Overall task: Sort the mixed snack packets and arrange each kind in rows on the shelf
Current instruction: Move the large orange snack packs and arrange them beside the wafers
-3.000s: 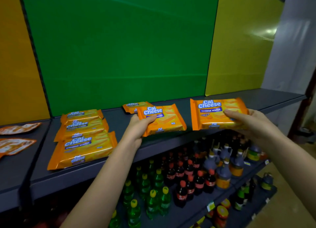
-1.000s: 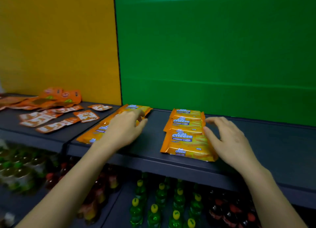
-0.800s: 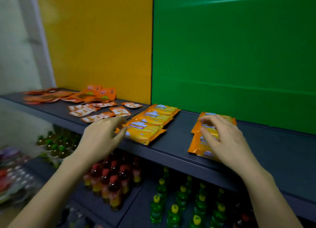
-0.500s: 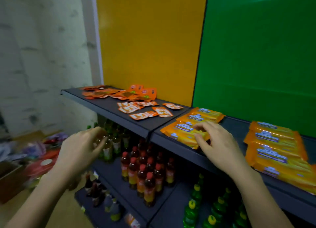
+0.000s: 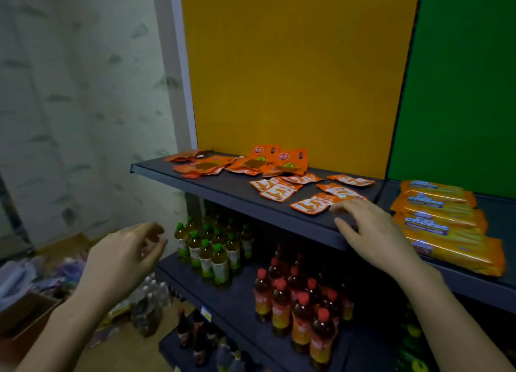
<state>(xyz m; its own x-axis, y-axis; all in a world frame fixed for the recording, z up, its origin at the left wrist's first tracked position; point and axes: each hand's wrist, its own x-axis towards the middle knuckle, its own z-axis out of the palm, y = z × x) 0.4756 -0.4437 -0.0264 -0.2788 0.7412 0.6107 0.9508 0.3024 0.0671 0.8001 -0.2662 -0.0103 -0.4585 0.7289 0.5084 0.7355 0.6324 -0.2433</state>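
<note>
Several small orange sachets (image 5: 310, 204) lie scattered on the dark shelf (image 5: 223, 187) under the yellow panel, with a loose heap of orange packets (image 5: 268, 162) behind them. A row of Cal Cheese wafer packs (image 5: 438, 221) lies overlapped on the shelf section to the right. My right hand (image 5: 371, 232) hovers with spread fingers over the shelf's front edge, its fingertips just short of the nearest sachet, holding nothing. My left hand (image 5: 125, 257) hangs in the air left of the shelf, below its level, fingers loosely curled and empty.
Green-capped bottles (image 5: 212, 249) and red-capped bottles (image 5: 296, 296) fill the lower shelves. A cardboard box and plastic-wrapped goods (image 5: 30, 288) sit on the floor at the left. A grey wall stands left of the shelf unit.
The view has swung left from the wafer packs to the sachets. My right hand left the wafer row and moved to the sachets; my left hand dropped off the shelf.
</note>
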